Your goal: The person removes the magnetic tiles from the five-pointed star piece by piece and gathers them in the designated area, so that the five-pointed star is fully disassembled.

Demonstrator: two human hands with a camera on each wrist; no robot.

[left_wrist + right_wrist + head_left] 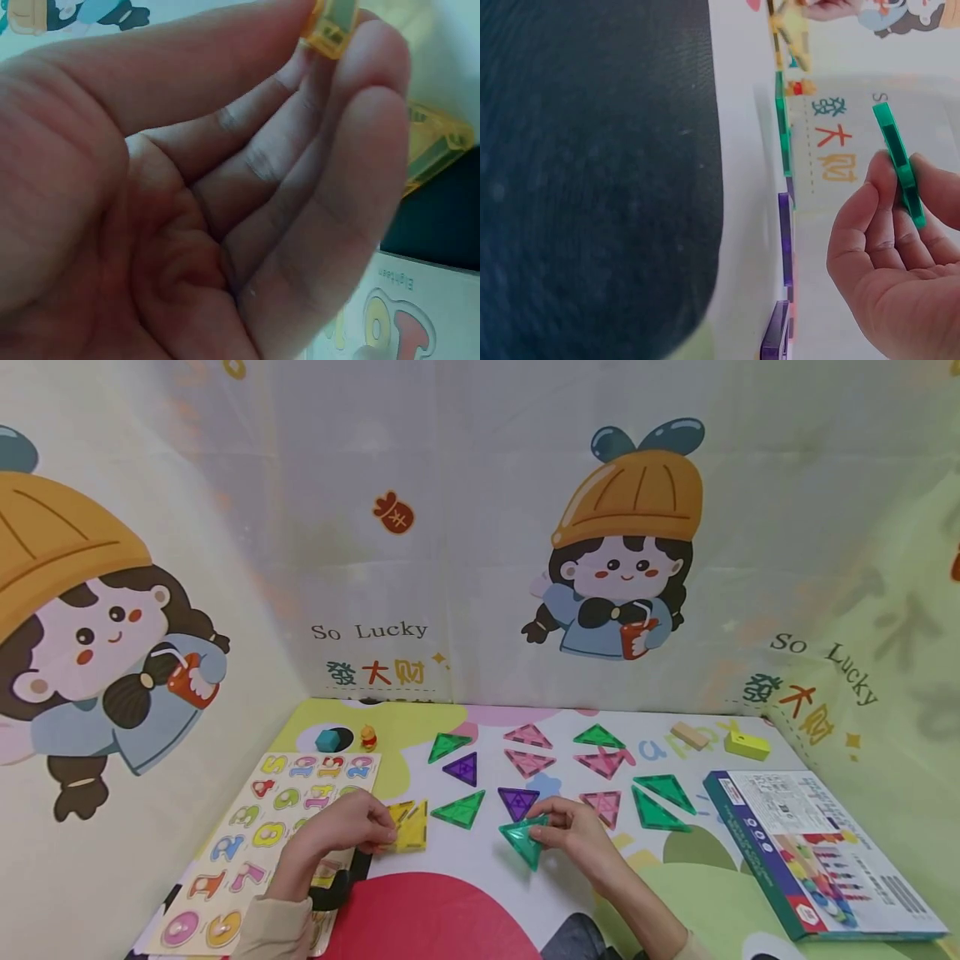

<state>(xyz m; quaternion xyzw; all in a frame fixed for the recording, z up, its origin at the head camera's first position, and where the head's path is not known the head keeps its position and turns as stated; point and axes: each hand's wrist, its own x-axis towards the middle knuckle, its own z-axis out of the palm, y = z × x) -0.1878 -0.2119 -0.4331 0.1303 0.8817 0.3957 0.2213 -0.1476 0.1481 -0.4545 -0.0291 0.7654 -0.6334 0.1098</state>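
Note:
My left hand [352,823] pinches a yellow translucent triangle tile [331,28] by its edge between thumb and fingertips. Right beside it lies a second yellow triangle tile [437,144], partly hidden behind the fingers in the left wrist view. Between thumb and fingers, my right hand [576,842] holds a green triangle tile [521,838], tilted, a point facing down in the head view. Seen edge-on in the right wrist view, that green tile stands out above the fingers. Just beyond the right fingertips is a purple triangle tile [516,802].
Several green, pink and purple tiles lie across the middle; a green pair [663,803] is at right. A number board [258,777] sits under my left arm, a boxed set [821,852] at far right. Along the back are a teal block [327,741], small figure [368,737] and yellow block [747,745].

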